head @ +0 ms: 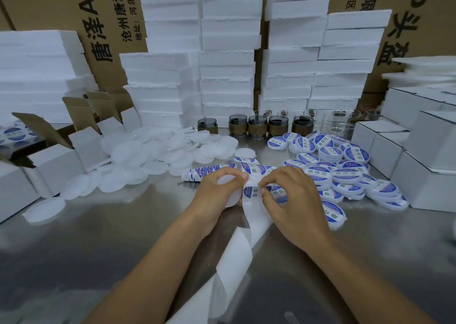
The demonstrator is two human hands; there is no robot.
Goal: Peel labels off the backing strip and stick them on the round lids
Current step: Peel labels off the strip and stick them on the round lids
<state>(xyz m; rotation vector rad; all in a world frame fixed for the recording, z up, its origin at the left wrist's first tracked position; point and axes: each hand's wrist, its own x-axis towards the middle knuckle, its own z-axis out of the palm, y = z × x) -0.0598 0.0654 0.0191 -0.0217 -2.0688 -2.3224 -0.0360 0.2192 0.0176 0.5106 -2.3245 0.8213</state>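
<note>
- Over the middle of the steel table [118,227], in the head view, both hands meet just above the surface.
- Left hand [214,192] curls its fingers and thumb round a blank lid [233,197], held on edge; the lid shows between the thumb and fingers and below them.
- Right hand [293,200] pinches the edge of a blue-and-white label [251,191] between thumb and forefinger, its other fingers bent.
- That label sits on the strip [237,252] right between the two hands, touching the right fingertips and just beside the held lid.
- From the hands the bare white strip runs down towards the person, twisting between the forearms.
- Behind the left hand lies the roll [209,171] of unused labels, flat on the table.
- Blank lids [148,155] lie heaped well to the left of the hands.
- Labelled lids [345,173] are piled to the right, the nearest just beside the right hand.
- Along the back stand cups [257,126], tall stacks of foam blocks [227,64], and cartons [103,15].
- White boxes [424,160] flank both sides.
</note>
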